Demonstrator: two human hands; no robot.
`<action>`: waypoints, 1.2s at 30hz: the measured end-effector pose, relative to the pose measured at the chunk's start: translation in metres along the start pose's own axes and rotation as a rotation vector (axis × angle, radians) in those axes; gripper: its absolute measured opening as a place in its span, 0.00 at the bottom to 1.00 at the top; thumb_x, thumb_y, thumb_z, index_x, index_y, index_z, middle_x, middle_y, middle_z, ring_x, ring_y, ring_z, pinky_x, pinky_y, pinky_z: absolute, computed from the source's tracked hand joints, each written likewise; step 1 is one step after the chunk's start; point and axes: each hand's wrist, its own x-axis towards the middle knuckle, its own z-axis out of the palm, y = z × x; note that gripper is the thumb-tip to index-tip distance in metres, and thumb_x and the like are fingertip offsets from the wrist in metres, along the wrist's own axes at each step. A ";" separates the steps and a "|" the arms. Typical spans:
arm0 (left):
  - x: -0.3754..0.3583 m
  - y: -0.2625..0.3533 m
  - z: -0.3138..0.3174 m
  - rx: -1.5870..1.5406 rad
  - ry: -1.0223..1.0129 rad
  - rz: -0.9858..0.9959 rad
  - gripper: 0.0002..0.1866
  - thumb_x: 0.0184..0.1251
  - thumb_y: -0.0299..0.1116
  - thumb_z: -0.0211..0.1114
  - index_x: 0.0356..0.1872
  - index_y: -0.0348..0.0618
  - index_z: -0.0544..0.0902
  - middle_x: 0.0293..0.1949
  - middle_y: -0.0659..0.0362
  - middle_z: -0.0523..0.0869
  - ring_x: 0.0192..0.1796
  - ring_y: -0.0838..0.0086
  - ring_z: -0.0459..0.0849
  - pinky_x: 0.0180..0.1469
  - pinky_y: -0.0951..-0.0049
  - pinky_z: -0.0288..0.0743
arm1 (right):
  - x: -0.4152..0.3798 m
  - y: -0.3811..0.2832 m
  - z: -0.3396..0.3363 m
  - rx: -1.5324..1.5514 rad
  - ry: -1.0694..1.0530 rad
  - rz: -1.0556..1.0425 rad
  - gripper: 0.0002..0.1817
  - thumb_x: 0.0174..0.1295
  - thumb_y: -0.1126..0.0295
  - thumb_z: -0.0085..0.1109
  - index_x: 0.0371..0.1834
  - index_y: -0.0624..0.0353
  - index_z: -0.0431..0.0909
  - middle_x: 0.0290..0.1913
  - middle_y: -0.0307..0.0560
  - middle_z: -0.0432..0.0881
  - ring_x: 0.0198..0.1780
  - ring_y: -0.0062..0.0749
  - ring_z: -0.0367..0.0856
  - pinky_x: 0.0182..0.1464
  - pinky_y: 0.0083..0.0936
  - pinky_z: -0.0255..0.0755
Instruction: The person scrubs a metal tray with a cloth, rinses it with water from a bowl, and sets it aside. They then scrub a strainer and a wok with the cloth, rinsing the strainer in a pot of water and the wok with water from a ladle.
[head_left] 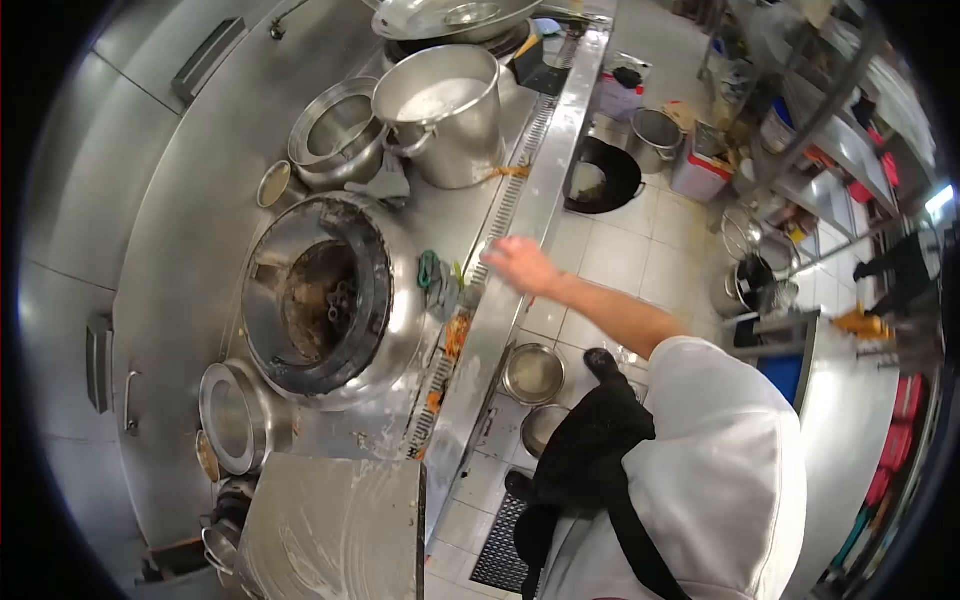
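Note:
One hand reaches in from the right over the front edge of the steel cooking range. Its fingers are bent and blurred, and I cannot make out whether they hold anything. Just left of it on the range lie a grey and green cloth and some food scraps along the slotted drain. Further left is a large round wok burner with no wok on it. Behind stands a tall steel pot with pale contents. The other hand is out of view.
Steel bowls sit beside the tall pot, and another pot stands nearer. A steel cover fills the near left. On the tiled floor are a black wok and pans. Shelves stand at right.

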 end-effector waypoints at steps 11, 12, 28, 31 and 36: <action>-0.209 0.038 0.223 -0.335 -0.013 -0.083 0.27 0.58 0.40 0.68 0.58 0.41 0.76 0.56 0.50 0.76 0.58 0.60 0.76 0.59 0.59 0.71 | -0.161 0.473 -0.123 0.154 0.462 1.128 0.30 0.61 0.66 0.62 0.64 0.69 0.67 0.53 0.60 0.79 0.51 0.43 0.81 0.55 0.38 0.75; -0.223 0.030 0.244 -0.394 -0.041 -0.118 0.27 0.58 0.41 0.67 0.58 0.42 0.76 0.56 0.50 0.76 0.58 0.60 0.76 0.59 0.60 0.71 | -0.171 0.465 -0.141 0.324 0.546 1.300 0.29 0.62 0.64 0.62 0.63 0.69 0.68 0.52 0.58 0.80 0.49 0.41 0.81 0.53 0.38 0.75; -0.389 -0.060 0.521 -0.556 0.029 -0.477 0.38 0.46 0.41 0.64 0.64 0.37 0.72 0.59 0.51 0.79 0.60 0.54 0.79 0.64 0.55 0.75 | 0.308 0.572 -0.141 -0.069 0.125 -0.423 0.28 0.60 0.72 0.61 0.66 0.48 0.73 0.68 0.60 0.69 0.67 0.58 0.69 0.70 0.45 0.65; -0.412 -0.046 0.556 -0.781 0.077 -0.543 0.35 0.50 0.37 0.64 0.64 0.38 0.72 0.59 0.52 0.79 0.61 0.55 0.78 0.66 0.54 0.73 | 0.312 0.586 -0.114 -0.073 0.002 -0.516 0.28 0.63 0.72 0.57 0.69 0.47 0.71 0.71 0.59 0.67 0.71 0.57 0.66 0.73 0.45 0.62; -0.404 -0.060 0.576 -0.783 -0.006 -0.690 0.27 0.59 0.41 0.66 0.60 0.43 0.77 0.57 0.55 0.82 0.61 0.59 0.80 0.65 0.54 0.73 | 0.337 0.582 -0.097 -0.228 -0.192 -0.399 0.28 0.53 0.80 0.60 0.61 0.55 0.73 0.60 0.55 0.79 0.60 0.51 0.79 0.60 0.44 0.76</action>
